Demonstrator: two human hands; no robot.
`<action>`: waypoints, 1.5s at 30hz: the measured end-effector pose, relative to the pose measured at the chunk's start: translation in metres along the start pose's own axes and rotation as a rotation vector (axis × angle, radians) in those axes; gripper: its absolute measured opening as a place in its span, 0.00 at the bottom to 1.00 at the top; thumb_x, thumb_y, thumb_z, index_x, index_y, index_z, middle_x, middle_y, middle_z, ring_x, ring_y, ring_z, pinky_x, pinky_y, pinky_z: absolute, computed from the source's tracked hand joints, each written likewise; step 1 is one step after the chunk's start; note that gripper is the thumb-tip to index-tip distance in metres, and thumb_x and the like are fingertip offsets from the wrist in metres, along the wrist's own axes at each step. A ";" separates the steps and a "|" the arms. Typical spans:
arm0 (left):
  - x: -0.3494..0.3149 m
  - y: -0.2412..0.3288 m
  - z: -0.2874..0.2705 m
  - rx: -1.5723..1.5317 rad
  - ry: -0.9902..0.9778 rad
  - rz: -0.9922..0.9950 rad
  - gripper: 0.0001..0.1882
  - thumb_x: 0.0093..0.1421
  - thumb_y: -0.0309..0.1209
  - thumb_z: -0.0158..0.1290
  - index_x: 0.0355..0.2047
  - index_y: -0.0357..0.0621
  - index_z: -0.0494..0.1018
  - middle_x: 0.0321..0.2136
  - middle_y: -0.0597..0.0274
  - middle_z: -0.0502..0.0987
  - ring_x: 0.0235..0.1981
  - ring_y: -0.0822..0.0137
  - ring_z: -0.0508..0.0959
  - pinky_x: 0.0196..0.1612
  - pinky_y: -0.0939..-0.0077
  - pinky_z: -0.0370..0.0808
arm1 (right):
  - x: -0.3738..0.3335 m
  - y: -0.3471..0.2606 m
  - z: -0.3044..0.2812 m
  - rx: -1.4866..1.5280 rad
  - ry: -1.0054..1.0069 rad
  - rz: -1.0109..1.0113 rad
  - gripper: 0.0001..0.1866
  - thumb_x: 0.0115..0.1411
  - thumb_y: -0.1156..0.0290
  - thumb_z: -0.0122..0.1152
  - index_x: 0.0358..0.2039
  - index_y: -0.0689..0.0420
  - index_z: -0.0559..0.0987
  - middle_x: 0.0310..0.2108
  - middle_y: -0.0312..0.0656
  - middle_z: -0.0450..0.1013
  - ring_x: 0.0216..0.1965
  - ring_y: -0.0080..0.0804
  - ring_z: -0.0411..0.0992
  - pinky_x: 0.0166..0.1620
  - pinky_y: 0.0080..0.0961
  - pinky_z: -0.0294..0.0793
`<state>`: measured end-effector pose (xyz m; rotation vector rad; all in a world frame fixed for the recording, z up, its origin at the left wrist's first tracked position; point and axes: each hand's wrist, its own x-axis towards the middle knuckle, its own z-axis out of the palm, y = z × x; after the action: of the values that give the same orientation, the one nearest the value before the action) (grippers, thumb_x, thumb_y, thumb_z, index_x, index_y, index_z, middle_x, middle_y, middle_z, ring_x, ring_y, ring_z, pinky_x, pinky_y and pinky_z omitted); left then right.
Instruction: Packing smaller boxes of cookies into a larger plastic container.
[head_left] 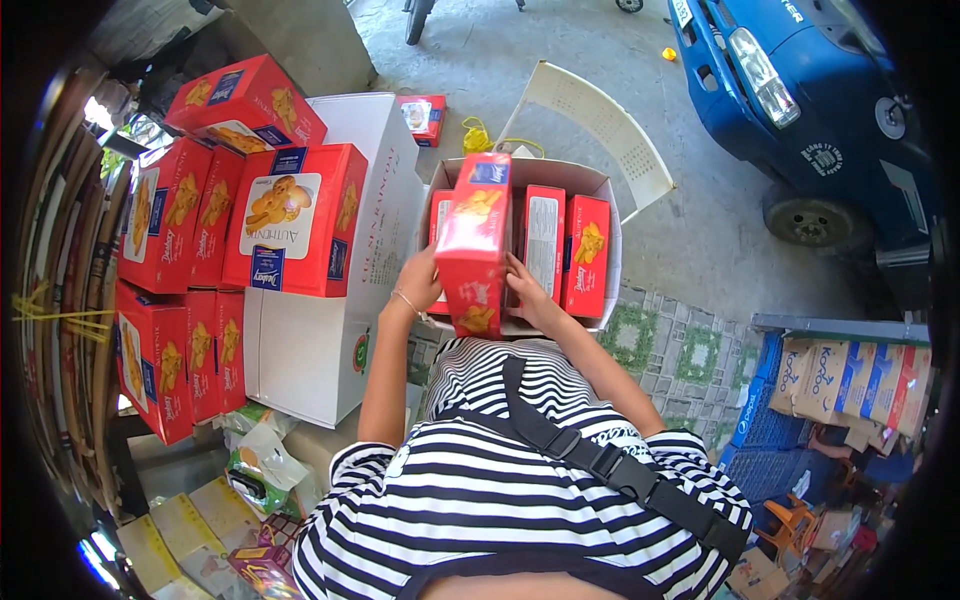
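Observation:
Between both hands I hold a red biscuit box (472,240), upright on its narrow side above an open carton (608,185). My left hand (422,280) grips its left side, with a bracelet at the wrist. On the opposite side my right hand (528,292) presses with its fingers. Inside the carton stand more red boxes: one with a pale printed panel (543,245), another with a biscuit picture (587,255), and one partly hidden behind the held box.
Red boxes (295,220) are stacked at left around a large white carton (320,345). Beyond the open carton stands a cream plastic chair (600,130). One red box (423,118) lies farther off. A blue truck (800,120) is at far right, blue crates (765,440) at lower right.

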<state>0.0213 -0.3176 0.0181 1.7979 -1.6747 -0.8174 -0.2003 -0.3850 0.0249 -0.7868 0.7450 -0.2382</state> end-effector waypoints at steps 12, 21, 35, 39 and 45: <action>0.016 0.034 0.084 -0.202 -0.414 -0.114 0.32 0.55 0.41 0.49 0.56 0.40 0.53 0.48 0.44 0.66 0.50 0.53 0.67 0.50 0.70 0.63 | 0.018 0.016 -0.034 -0.026 0.133 0.226 0.35 0.51 0.44 0.52 0.55 0.50 0.59 0.43 0.39 0.62 0.46 0.31 0.60 0.49 0.31 0.60; -0.017 -0.006 0.079 0.299 -0.588 -0.279 0.33 0.52 0.49 0.45 0.55 0.45 0.57 0.46 0.46 0.68 0.47 0.52 0.69 0.50 0.65 0.65 | 0.016 0.012 -0.045 -0.257 0.244 0.223 0.38 0.53 0.51 0.53 0.59 0.54 0.51 0.56 0.49 0.55 0.56 0.43 0.54 0.52 0.36 0.60; -0.002 0.005 0.093 -0.224 -0.505 -0.250 0.32 0.54 0.47 0.47 0.53 0.38 0.58 0.47 0.44 0.67 0.49 0.53 0.68 0.49 0.67 0.65 | 0.024 0.027 -0.080 -0.326 0.450 0.161 0.34 0.50 0.53 0.57 0.53 0.57 0.61 0.51 0.56 0.60 0.51 0.39 0.61 0.49 0.31 0.62; 0.000 -0.002 0.089 0.157 -0.608 -0.243 0.35 0.52 0.51 0.46 0.53 0.37 0.59 0.47 0.42 0.66 0.49 0.50 0.67 0.50 0.66 0.64 | 0.016 0.042 -0.092 -1.048 0.632 -0.055 0.37 0.40 0.54 0.64 0.49 0.58 0.64 0.45 0.55 0.62 0.48 0.45 0.62 0.50 0.34 0.62; -0.004 -0.005 0.103 -0.085 -0.550 -0.208 0.33 0.54 0.47 0.47 0.52 0.35 0.58 0.47 0.41 0.66 0.48 0.49 0.67 0.51 0.67 0.63 | 0.010 0.049 -0.127 -1.106 1.136 -0.230 0.45 0.37 0.57 0.66 0.53 0.61 0.56 0.47 0.54 0.60 0.50 0.49 0.59 0.52 0.37 0.59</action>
<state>-0.0525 -0.3122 -0.0544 1.8116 -1.7481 -1.5639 -0.2836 -0.4262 -0.0749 -1.8315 1.9320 -0.5019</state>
